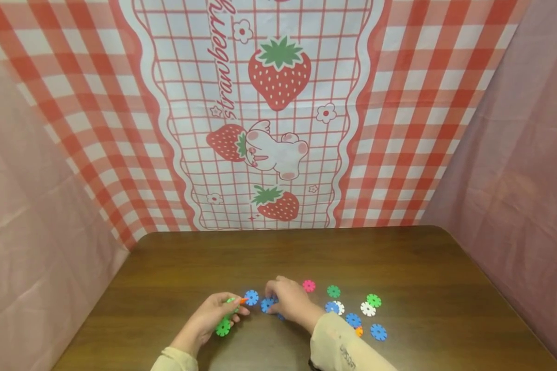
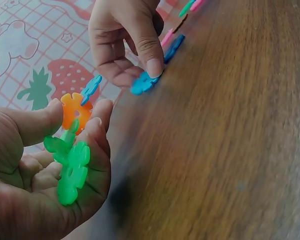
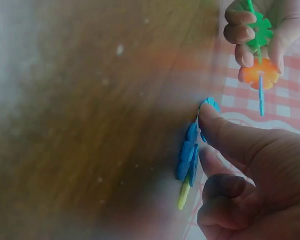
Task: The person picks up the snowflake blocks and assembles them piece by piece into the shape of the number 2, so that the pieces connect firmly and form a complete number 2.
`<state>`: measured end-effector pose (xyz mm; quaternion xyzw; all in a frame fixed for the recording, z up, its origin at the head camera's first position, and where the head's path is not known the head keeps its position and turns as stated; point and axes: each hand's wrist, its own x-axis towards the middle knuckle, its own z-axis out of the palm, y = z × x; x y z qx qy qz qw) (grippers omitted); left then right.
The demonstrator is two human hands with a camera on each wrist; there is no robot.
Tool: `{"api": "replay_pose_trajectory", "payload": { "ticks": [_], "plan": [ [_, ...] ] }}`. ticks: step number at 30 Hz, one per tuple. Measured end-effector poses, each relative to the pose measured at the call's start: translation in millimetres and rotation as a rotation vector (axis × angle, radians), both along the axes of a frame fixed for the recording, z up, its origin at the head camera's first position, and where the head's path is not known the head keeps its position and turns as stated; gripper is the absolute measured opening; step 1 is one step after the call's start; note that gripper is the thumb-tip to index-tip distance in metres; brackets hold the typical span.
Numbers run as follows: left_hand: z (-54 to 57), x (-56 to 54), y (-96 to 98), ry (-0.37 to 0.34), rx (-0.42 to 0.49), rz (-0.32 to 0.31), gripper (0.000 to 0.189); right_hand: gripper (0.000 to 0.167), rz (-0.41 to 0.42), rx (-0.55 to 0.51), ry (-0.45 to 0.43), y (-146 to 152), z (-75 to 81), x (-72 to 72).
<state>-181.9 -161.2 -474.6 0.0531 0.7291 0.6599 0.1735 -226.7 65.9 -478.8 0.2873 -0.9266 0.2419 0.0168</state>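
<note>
My left hand pinches a joined chain of notched plastic snowflake discs. In the left wrist view, the chain has green discs near the palm, an orange disc at the thumb tip and a blue disc at its far end. To the right of it, my right hand pinches a separate blue disc between thumb and fingers, low over the table. The right wrist view shows more blue discs and a yellow disc edge beyond that thumb.
Loose discs lie on the brown wooden table right of my right hand: pink, dark green, light green, white, blue and a partly covered orange one. A strawberry-print cloth hangs behind the table.
</note>
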Motion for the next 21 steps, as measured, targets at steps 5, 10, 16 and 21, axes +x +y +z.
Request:
{"api": "replay_pose_trajectory", "payload": {
  "ticks": [5,10,16,21],
  "plan": [
    [-2.0,-1.3,5.3,0.009,0.003,-0.016,0.034,0.028,0.018,-0.159,-0.11,8,-0.1,0.7],
    [-3.7,-2.1,14.2,0.0,0.036,-0.023,0.033,0.021,0.016,-0.309,-0.215,23,1.1,6.9],
    [-3.9,-1.3,25.4,-0.015,0.098,-0.029,0.033,0.01,-0.049,-0.395,-0.198,39,0.7,12.5],
    [-4.0,-0.2,36.9,-0.04,0.162,-0.04,0.033,0.011,-0.072,-0.435,-0.194,48,1.9,19.5]
  ]
}}
